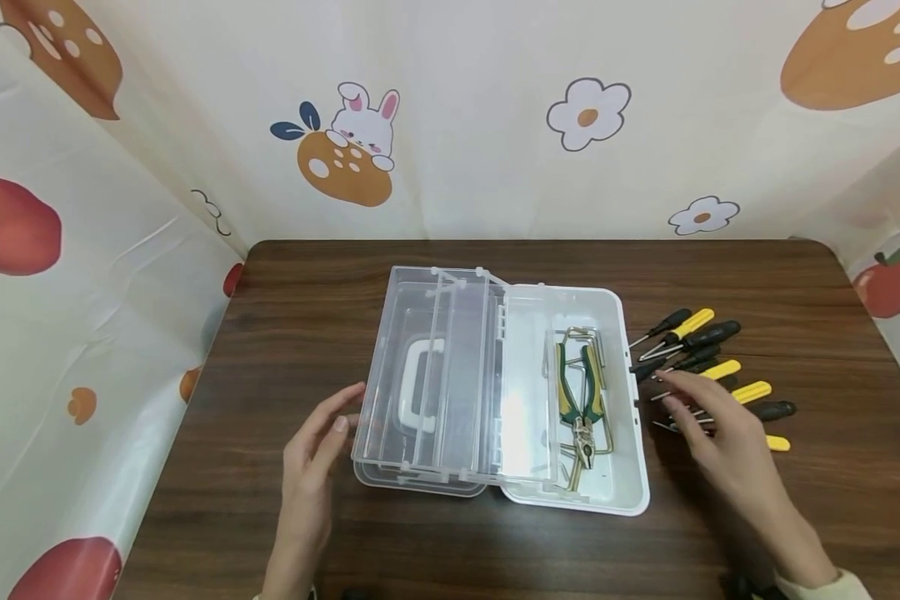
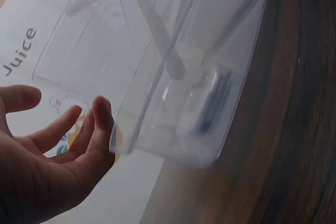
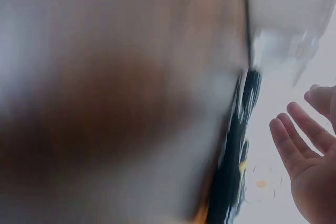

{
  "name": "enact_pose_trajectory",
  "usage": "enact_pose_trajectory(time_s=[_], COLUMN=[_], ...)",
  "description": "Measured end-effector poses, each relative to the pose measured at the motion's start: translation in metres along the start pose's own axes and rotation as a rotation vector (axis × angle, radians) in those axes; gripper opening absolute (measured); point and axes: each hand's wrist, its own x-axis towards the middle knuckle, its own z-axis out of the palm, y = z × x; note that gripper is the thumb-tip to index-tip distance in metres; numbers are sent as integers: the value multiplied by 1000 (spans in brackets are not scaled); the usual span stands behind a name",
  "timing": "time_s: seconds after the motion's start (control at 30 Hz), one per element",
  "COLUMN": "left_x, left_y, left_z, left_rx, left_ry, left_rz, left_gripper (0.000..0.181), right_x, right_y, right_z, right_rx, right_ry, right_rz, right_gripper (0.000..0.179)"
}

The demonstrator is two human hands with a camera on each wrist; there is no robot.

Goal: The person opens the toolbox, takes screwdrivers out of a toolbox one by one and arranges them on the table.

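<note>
A toolbox stands unfolded on the table, with a clear lid [image 1: 377, 400] on the left and a white base [image 1: 630, 442] on the right. My left hand [image 1: 315, 458] is at the lid's left edge, its fingers [image 2: 102, 119] loosely bent and appearing to touch the clear plastic. In the base lie pliers [image 1: 583, 433] with green and yellow handles and several bent hex keys [image 1: 607, 433]. Over a loose pile of screwdrivers [image 1: 712, 333] with black or yellow handles hovers my right hand [image 1: 731, 450]. In the right wrist view its fingers [image 3: 286, 140] are extended and hold nothing.
A clear divided tray [image 1: 461, 375] hangs over the lid and part of the base. A white carrying handle [image 1: 408, 383] shows through the lid. The dark wooden table [image 1: 292, 317] meets a patterned cloth [image 1: 480, 167] at the back and sides.
</note>
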Motion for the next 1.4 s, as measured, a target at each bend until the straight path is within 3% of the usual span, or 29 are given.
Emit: enact_pose_trajectory(time_s=[0.1,0.27,0.43,0.6,0.93,1.1,1.4], left_x=[3,4,5,6,6,9,22], left_y=[-3,-9,-15,-21,-21,-18,4], left_z=[-3,-8,-11,-10,-9,-11,-18], left_rx=[44,109,238,297,278,261,205], left_ry=[65,119,54,-26,-31,13,79], left_rz=[-15,-134,-262,-300,-300,-291,-164], left_gripper=[33,33,39,37,35,35,30], right_x=[-13,-30,-40,-44,-47,-50,-53], right_y=[-15,-31,-36,-37,-40,-44,-58], right_z=[5,15,20,23,28,34,44], right_rx=[90,232,294,308,370,394,410], right_ry=[-35,-83,-96,-91,-45,-47,-53], right_rz=[113,261,332,361,350,348,369], right_gripper=[47,43,41,38,30,31,31])
